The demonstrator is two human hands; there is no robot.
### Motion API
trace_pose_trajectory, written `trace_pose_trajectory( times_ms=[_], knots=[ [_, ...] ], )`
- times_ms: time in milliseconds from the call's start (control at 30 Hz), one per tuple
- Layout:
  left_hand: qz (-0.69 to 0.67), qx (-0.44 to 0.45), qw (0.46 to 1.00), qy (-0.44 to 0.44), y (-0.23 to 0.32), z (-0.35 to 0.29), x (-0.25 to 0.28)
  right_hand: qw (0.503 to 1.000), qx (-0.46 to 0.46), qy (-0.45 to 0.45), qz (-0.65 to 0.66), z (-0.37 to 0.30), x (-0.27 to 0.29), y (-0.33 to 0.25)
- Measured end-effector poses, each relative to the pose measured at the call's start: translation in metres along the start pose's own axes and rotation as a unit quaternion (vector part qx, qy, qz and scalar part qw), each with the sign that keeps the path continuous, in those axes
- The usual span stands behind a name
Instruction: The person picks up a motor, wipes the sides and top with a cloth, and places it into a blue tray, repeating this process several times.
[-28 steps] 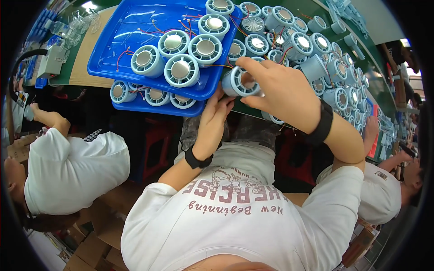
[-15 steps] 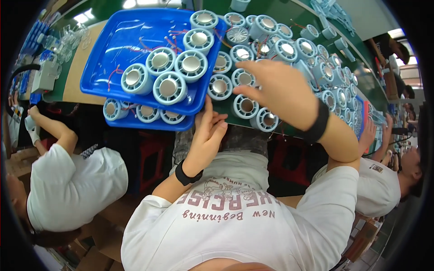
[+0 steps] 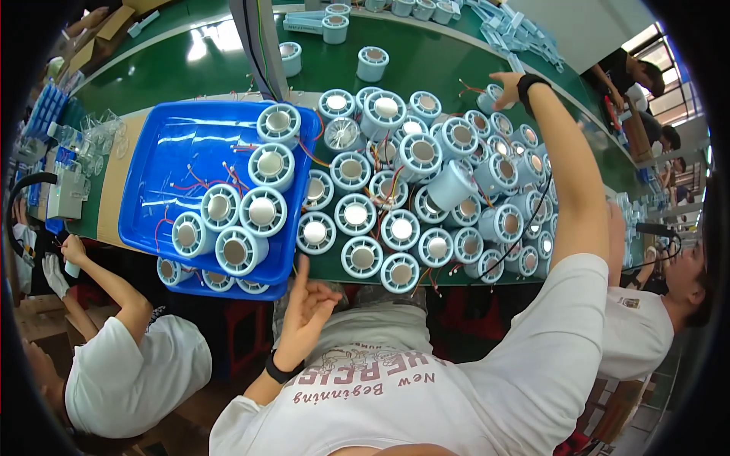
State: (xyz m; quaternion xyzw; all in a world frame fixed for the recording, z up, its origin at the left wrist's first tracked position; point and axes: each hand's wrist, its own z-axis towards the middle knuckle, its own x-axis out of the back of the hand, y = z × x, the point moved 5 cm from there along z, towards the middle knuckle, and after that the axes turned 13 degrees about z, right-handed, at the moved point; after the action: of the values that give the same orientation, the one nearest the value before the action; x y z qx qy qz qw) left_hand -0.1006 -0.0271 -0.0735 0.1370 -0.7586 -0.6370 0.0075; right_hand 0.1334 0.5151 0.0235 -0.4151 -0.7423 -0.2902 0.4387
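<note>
My right arm stretches far out over the bench. Its hand [image 3: 508,90] is at a light-blue cylindrical housing [image 3: 491,98] with thin red wires, fingers spread around it. Whether they press on it I cannot tell. My left hand [image 3: 306,310] is at the near right corner of a blue plastic tray [image 3: 137,182], palm up, fingers loosely apart, the forefinger pointing at the tray's edge. Several light-blue housings [image 3: 263,211] with slotted rims and silver discs stand along the tray's right side, wires trailing. Below lies another blue tray [image 3: 199,289] with more housings.
Many similar housings [image 3: 361,257] crowd the green bench [image 3: 190,68] right of the tray, some tipped over. A grey post [image 3: 260,53] rises behind the tray. Light-blue plastic pieces [image 3: 525,34] are heaped at the far right. Co-workers [image 3: 137,357] sit on both sides.
My right hand has moved away from me, from above the nearer housings to one at the far side. My left hand stays by the tray corner. The view has shifted, showing more bench.
</note>
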Motion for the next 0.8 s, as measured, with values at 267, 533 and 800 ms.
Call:
trace_pose_trajectory(
  times_ms=[267,533,800],
  knots=[
    [0.088,0.127,0.985,-0.075,-0.009,0.003,-0.006,0.996,0.023,0.027,0.077,-0.006,0.007,0.023],
    [0.137,0.017,0.966,-0.218,0.011,0.008,-0.021,0.943,0.186,0.102,0.256,-0.179,0.072,-0.068],
    [0.138,-0.274,0.946,-0.107,0.08,-0.013,-0.043,0.896,0.385,-0.034,0.219,-0.301,0.024,-0.236]
  ],
)
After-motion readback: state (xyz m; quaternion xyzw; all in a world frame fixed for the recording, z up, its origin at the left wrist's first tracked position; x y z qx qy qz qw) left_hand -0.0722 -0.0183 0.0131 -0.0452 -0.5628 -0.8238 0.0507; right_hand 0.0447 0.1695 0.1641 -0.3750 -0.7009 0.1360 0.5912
